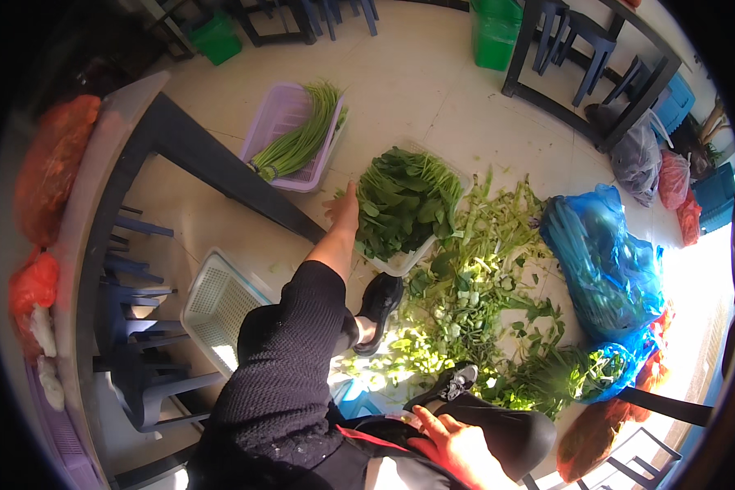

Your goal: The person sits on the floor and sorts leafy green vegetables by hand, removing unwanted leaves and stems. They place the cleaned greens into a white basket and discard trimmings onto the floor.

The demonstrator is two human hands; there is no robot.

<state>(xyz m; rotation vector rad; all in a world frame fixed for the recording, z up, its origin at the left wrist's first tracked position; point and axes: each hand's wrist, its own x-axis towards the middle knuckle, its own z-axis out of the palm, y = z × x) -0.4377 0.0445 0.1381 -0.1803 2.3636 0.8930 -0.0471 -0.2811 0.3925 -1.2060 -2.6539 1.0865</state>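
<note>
My left hand reaches out beside a pale plastic basket heaped with leafy greens. Its fingers are spread at the left edge of the leaves, with nothing visible in them. Over my lap, my right hand has the index finger extended and the others partly bent. Whether it holds something small cannot be made out. Trimmed stems and leaves lie scattered across the floor between my feet and the basket.
A lilac basket holds long green stalks. An off-white basket stands beside the table leg. At right are a blue plastic bag of vegetables and a red bag. Green bins and stools stand farther back.
</note>
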